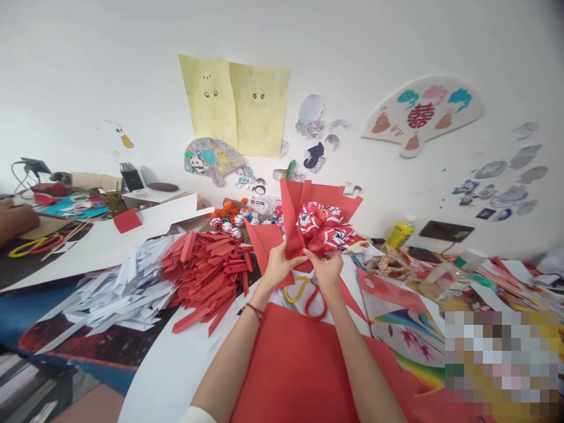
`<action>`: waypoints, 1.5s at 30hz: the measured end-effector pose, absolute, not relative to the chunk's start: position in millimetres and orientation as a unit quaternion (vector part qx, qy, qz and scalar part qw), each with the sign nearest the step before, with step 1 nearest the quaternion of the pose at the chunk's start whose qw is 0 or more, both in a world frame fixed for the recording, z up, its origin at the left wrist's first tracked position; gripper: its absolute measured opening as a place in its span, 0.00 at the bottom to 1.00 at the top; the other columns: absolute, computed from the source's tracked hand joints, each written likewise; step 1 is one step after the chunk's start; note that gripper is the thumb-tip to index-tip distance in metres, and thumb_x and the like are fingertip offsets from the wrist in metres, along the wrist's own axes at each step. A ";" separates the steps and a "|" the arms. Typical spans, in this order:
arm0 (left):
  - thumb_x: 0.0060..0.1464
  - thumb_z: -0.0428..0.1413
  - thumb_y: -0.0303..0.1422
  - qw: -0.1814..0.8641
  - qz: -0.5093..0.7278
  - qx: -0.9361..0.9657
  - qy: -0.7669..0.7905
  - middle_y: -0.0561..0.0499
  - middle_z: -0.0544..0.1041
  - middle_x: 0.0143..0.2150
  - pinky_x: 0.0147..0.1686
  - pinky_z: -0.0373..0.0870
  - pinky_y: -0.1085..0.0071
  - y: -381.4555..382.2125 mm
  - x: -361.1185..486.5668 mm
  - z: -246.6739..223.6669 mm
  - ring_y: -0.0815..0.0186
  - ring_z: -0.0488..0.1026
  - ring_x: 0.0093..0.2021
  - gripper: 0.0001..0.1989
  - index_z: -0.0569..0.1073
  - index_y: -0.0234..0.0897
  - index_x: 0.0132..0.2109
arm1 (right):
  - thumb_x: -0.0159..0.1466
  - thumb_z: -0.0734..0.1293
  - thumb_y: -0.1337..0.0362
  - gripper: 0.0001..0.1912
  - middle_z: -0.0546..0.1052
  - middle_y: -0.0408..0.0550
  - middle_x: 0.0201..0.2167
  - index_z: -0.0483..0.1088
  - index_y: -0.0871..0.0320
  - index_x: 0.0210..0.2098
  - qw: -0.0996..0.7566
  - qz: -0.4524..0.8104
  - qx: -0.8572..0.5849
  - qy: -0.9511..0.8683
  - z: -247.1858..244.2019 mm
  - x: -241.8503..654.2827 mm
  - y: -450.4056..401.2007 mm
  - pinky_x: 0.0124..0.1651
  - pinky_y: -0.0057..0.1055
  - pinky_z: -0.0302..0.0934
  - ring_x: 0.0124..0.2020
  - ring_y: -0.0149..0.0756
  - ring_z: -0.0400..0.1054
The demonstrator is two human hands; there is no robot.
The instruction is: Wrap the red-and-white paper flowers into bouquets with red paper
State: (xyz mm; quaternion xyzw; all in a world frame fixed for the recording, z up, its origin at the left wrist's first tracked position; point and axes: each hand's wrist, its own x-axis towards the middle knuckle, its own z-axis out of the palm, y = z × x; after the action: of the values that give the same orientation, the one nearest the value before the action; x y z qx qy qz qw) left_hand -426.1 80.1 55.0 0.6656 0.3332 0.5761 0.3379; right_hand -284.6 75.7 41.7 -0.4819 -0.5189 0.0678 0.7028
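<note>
A bouquet of red-and-white paper flowers (321,222) stands in folded red paper (291,205) at the centre. My left hand (279,264) pinches the lower left of this red wrapping. On its lower right, my right hand (326,267) has thumb and fingers closed on the same paper, close to my left thumb. Scissors with a yellow and a red handle loop (316,304) lie just below my hands. A large red sheet (295,364) spreads under my forearms.
Piles of red paper strips (207,270) and white strips (127,288) lie left. Another person's hand (13,220) is at the far left edge. A yellow bottle (400,233) stands at the back right, near a clear plastic bottle (453,273). The wall rises behind.
</note>
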 end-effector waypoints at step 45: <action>0.42 0.65 0.39 0.440 0.604 0.594 0.298 0.44 0.79 0.39 0.38 0.72 0.68 78.5 -416.7 52.6 0.61 0.75 0.37 0.20 0.75 0.29 0.40 | 0.51 0.72 0.56 0.15 0.77 0.47 0.27 0.75 0.62 0.31 0.710 0.237 -0.451 -0.486 46.3 -272.8 67.9 0.35 0.32 0.64 0.30 0.36 0.68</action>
State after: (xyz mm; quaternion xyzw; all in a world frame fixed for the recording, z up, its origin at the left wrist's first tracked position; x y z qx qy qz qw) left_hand -416.7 78.5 52.6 0.5940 0.2977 0.6039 0.4402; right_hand -272.8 67.9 46.3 -0.4505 -0.4863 0.2374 0.7101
